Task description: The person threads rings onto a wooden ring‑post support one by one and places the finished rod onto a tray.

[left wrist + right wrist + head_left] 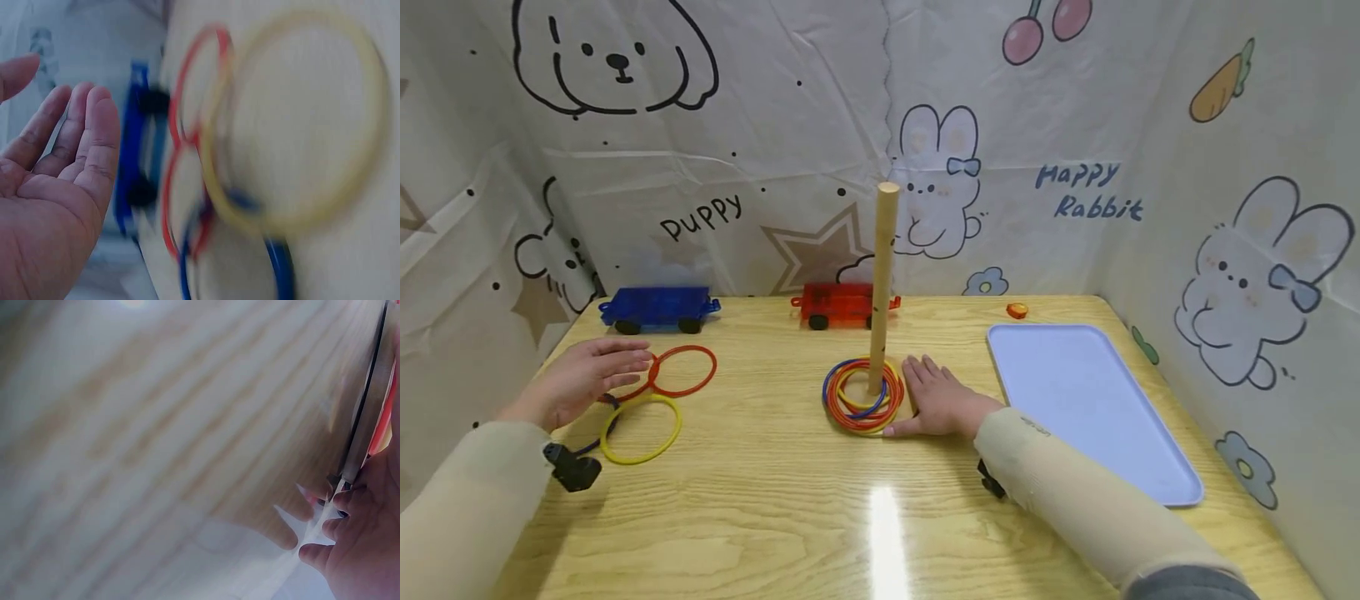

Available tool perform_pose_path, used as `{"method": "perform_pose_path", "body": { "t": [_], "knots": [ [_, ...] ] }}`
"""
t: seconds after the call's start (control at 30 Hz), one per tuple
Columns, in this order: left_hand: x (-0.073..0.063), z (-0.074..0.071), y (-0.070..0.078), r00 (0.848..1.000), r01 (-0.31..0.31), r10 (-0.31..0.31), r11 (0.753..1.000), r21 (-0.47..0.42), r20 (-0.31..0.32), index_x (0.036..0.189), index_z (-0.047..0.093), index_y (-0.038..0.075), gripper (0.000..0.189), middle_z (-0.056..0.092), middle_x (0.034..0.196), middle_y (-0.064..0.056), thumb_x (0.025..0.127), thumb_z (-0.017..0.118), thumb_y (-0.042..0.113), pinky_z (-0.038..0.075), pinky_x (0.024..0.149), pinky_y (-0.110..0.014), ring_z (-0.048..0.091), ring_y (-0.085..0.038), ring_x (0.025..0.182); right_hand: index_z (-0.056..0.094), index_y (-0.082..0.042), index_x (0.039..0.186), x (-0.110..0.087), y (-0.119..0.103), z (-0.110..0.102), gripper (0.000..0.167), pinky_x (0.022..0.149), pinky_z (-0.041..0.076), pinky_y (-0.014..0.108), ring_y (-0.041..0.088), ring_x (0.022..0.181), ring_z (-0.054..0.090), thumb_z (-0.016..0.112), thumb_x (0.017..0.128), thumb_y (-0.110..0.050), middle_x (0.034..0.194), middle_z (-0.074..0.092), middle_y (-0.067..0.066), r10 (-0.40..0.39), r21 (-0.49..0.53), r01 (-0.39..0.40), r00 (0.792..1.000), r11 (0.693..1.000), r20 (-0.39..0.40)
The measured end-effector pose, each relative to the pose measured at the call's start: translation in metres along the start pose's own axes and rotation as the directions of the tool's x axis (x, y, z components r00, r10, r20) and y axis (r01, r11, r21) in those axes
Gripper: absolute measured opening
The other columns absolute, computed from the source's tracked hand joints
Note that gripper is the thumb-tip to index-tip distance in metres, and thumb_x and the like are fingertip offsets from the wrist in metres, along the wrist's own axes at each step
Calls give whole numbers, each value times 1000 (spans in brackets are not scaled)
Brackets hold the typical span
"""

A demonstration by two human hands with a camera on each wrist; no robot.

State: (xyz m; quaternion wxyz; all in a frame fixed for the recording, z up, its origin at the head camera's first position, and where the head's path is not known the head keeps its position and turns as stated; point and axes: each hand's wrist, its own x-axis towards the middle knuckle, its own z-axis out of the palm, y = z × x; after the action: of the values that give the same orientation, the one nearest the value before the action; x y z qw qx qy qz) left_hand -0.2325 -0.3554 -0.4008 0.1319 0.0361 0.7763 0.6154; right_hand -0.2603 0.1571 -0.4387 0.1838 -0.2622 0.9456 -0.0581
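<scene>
A wooden peg (883, 275) stands upright with a pile of red, yellow and blue rings (865, 423) around its foot. My right hand (942, 402) lies with fingers spread beside the pile, its thumb at the rings' edge; whether it presses on them I cannot tell. At the left, my left hand (583, 379) hovers over more rings, its fingers loosely extended and holding nothing. Under and beside it lie a yellow ring (678, 417), two overlapping red rings (181, 75) and a blue ring (282, 269), partly hidden by the hand in the head view.
Along the back edge stand a blue toy wagon (658, 307) and a red toy wagon (835, 304). A pale lilac tray (1075, 392) lies at the right, with a small orange-red piece (1017, 310) behind it. Printed cloth walls (820, 125) enclose the wooden table (760, 508).
</scene>
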Motion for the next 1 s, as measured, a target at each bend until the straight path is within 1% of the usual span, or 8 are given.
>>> {"method": "perform_pose_path", "body": {
  "t": [0.23,0.37,0.53,0.63,0.7,0.83,0.93,1.0],
  "knots": [
    [-28,-34,-32,997,48,-54,993,-107,-47,107,66,34,30,69,105,21,110,49,9,55,81,-16,66,2,96,9,3,163,-2,1,-2,119,124,12,56,40,156,2,62,90,-74,170,6,22,-9,12,9,1000,1000,0],
    [-32,-34,-40,988,137,-140,989,-52,-65,119,64,18,17,70,103,19,111,49,16,57,80,-19,68,1,94,8,4,163,-4,2,-4,120,124,11,56,40,156,0,62,89,-74,170,4,22,-11,26,11,1000,1000,5],
    [-29,-29,-47,979,183,-183,983,-6,-86,133,53,-10,34,69,100,18,111,49,16,59,81,-22,68,0,91,8,4,163,-4,5,-4,121,124,12,57,41,156,1,63,89,-74,170,4,22,0,26,0,1000,1000,-6],
    [-30,-27,-51,980,184,-173,976,116,-100,134,49,-19,43,67,103,14,110,53,16,58,79,-21,67,2,89,8,4,163,-4,5,-4,120,124,12,57,42,155,2,63,89,-73,170,5,23,-6,29,6,1000,1000,-8],
    [-32,-26,-53,982,177,-155,954,244,-105,134,48,-22,49,69,106,4,108,57,18,57,77,-20,64,4,88,8,5,163,-4,4,-3,120,124,12,57,42,155,2,64,89,-73,169,5,23,-9,35,9,1000,999,-6],
    [-32,-23,-53,982,177,-129,872,456,-134,132,52,-20,51,70,113,-14,104,65,22,52,73,-20,59,0,89,9,4,163,-5,2,-2,119,124,12,57,41,156,2,64,90,-72,170,6,23,-5,37,5,1000,999,1],
    [-30,-20,-50,977,200,-132,839,505,-167,129,55,-17,49,70,110,-16,101,68,21,51,72,-23,59,-8,90,9,4,163,-5,1,-2,118,124,12,56,41,156,3,64,90,-72,169,6,23,-5,30,5,1000,1000,3],
    [-28,-18,-48,975,211,-140,836,506,-175,127,55,-17,49,70,107,-16,100,69,21,52,71,-26,61,-13,89,9,4,163,-5,1,-3,118,124,13,57,41,156,3,64,91,-71,169,6,23,-5,28,5,1000,1000,3]
  ]
}}
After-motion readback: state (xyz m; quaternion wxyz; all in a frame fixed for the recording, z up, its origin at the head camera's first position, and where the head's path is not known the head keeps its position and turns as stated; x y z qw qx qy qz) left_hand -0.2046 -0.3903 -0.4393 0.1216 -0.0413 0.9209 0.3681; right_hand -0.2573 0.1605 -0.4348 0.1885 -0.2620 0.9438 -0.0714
